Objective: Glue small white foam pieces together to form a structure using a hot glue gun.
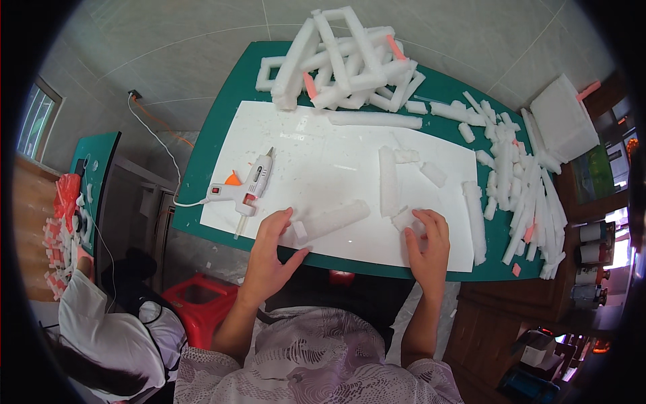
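Observation:
Over the near edge of the white board (pixel 316 158), my left hand (pixel 272 256) is open, thumb and fingers apart. Just beyond it lies a white foam strip (pixel 340 219) with a small foam block (pixel 300 232) at its left end. My right hand (pixel 428 249) is also open, its curved fingertips beside a short foam piece (pixel 402 218); whether they touch is unclear. Above that piece, another foam strip (pixel 387 178) lies lengthwise, with small foam offcuts (pixel 433 174) near its right side. A white glue gun (pixel 254 185) rests on the board's left side.
Foam frames (pixel 346 64) are piled at the back of the green table (pixel 219 128). Loose foam strips (pixel 505 155) crowd the right side. A white cord (pixel 165 151) trails left from the glue gun. A red stool (pixel 202 306) and another person (pixel 111 330) are at left.

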`<state>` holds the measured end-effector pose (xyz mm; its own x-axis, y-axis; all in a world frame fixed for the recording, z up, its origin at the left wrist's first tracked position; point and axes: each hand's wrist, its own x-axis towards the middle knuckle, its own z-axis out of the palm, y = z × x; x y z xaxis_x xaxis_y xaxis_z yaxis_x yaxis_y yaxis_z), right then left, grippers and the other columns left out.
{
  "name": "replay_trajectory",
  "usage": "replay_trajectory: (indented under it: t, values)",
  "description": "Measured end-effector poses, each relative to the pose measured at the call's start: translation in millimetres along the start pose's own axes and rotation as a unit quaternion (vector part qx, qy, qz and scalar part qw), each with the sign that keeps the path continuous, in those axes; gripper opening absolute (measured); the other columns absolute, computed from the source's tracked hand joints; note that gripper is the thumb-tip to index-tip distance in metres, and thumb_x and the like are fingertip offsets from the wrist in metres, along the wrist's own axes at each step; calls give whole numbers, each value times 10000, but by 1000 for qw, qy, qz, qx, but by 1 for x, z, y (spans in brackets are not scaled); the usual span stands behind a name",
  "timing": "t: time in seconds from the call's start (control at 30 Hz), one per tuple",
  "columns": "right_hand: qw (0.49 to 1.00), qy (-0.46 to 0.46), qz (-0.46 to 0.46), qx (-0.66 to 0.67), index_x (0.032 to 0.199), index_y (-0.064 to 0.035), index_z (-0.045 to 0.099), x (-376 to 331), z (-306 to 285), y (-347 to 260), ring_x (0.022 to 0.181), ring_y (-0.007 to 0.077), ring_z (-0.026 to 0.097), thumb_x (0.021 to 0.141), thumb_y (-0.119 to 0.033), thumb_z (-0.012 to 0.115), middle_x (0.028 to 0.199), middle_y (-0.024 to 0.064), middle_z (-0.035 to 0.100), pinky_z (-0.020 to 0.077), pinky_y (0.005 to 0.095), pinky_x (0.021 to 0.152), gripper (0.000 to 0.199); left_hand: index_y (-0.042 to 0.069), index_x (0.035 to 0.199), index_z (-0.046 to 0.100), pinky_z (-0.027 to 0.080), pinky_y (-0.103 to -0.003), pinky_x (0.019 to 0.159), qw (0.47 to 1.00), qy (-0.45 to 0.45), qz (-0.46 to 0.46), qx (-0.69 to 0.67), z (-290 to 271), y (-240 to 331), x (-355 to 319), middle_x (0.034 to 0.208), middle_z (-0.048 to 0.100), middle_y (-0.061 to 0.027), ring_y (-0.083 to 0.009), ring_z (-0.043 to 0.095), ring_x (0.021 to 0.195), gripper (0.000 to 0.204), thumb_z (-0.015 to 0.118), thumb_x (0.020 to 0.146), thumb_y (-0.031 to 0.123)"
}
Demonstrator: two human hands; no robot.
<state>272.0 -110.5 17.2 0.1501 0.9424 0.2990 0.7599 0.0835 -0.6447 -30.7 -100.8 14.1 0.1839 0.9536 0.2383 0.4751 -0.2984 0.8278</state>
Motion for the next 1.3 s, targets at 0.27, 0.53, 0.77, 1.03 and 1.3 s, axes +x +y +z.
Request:
replay_trajectory:
  t: [0.27,0.53,0.77,1.03,1.3]
  values:
    - [997,-62,-17,-30,1293,-84,621,0,-3,-1,1226,327,513,866,-85,664,1368,138,527,452,402,1001,429,51,1351,497,523,-363,904,997,18,55,45,4,-4,3,1327,551,-172,-288,606,1095,692,792,733,-49]
    - [997,-71,2,-14,1294,-56,614,-1,-2,-2,1225,340,511,861,-73,660,1322,158,543,407,403,1054,436,43,1196,536,540,-359,863,996,38,78,32,7,-14,0,1330,564,-172,-299,613,1095,523,787,745,-44]
    - [998,-64,-1,-20,1270,-45,613,-1,-2,0,1229,348,510,853,-75,670,1341,160,541,405,408,1057,422,45,1165,526,538,-348,861,996,38,74,29,8,-15,1,1321,571,-170,-299,619,1080,502,791,745,-34]
    - [997,-72,-30,-13,1258,-33,578,3,-4,3,1190,374,513,846,-56,686,1299,171,580,417,419,1031,426,33,1152,532,518,-376,906,999,25,40,-1,6,-10,1,1300,565,-179,-344,606,1103,446,762,776,-39]
    - [995,-86,23,40,1221,-29,615,1,-9,7,1101,355,559,868,-64,672,1182,177,587,456,391,948,360,25,1166,534,535,-349,869,998,31,43,-15,7,-12,1,1300,565,-173,-304,617,1046,452,760,781,-45]
